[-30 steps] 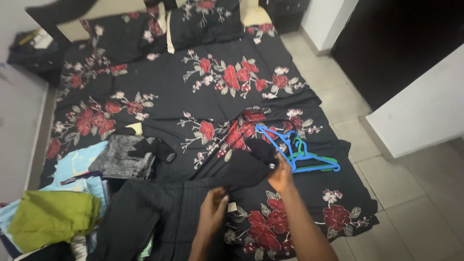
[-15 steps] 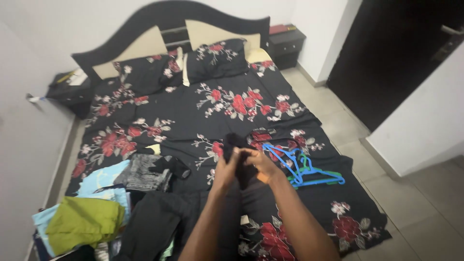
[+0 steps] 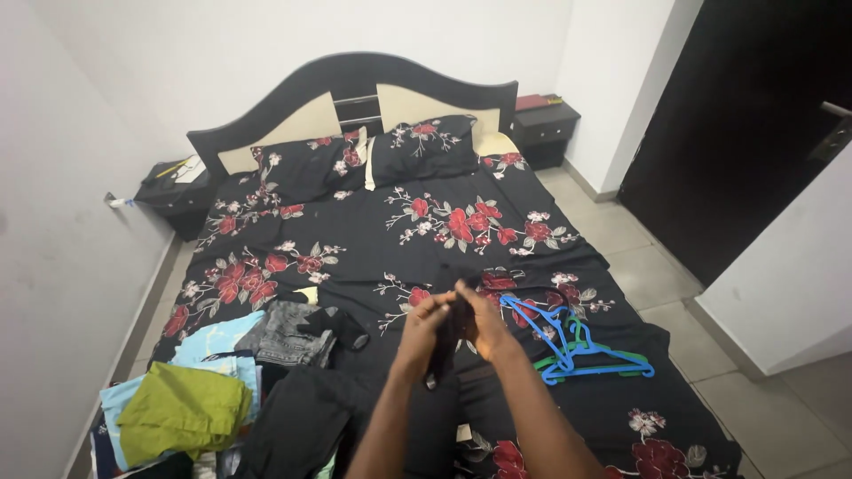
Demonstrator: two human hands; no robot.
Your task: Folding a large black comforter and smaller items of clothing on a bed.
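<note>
Both my hands are raised over the bed (image 3: 355,239) and pinch a black garment (image 3: 448,341) between them. My left hand (image 3: 421,328) grips its left side and my right hand (image 3: 484,321) grips its right side. The cloth hangs down, bunched and narrow, above a dark piece of clothing (image 3: 306,417) spread on the floral bedspread. Blue and green plastic hangers (image 3: 568,346) lie just right of my right hand.
A pile of clothes, with a green piece (image 3: 182,410), light blue cloth (image 3: 209,341) and grey folded jeans (image 3: 286,324), sits at the bed's near left. Two floral pillows (image 3: 368,160) lean on the headboard. Nightstands (image 3: 543,129) flank the bed. A dark doorway (image 3: 745,133) is right.
My hands came together on the black garment and lifted it off the bed. The view tilted up, showing the headboard and wall.
</note>
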